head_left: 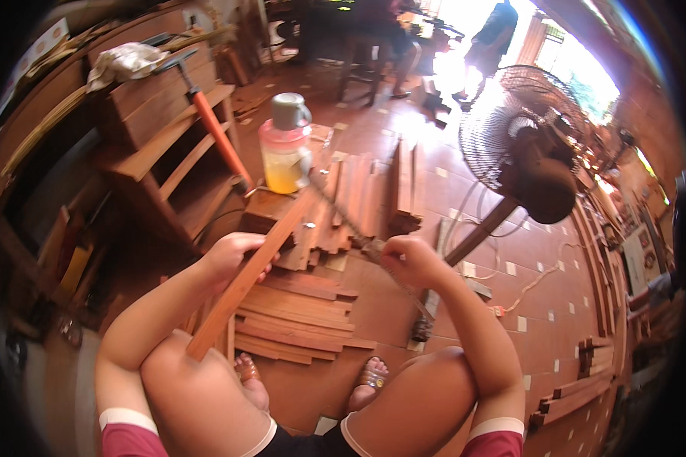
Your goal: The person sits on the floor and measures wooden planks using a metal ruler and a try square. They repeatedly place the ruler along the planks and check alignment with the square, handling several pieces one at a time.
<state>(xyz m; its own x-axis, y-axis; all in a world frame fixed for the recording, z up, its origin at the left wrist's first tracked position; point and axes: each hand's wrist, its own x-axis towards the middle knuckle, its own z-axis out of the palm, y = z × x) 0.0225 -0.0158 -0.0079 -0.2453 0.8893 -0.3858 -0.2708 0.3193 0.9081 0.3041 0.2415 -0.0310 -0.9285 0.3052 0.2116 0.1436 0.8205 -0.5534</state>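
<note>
My left hand [236, 259] is closed around a long, flat reddish-brown wooden strip [240, 286]. The strip slants from near my left knee up and away toward the plastic jug. My right hand [415, 260] is closed at a long, thin, dark tool [343, 217] with a rope-like or toothed length; blur hides its exact kind. The tool's far end reaches toward the strip beside the jug, and whether they touch I cannot tell. Its near end hangs down right of the boards. Below my hands lies a layered stack of wooden boards [293, 320] on the floor.
A lidded jug [282, 164] of yellow liquid stands ahead, an upturned grey cup [288, 112] on top. More wooden pieces [408, 183] lie beyond. A fan [522, 145] stands at right. At left is a wooden cabinet [156, 148] with an orange-handled tool [217, 133]. A person [495, 42] is at the back.
</note>
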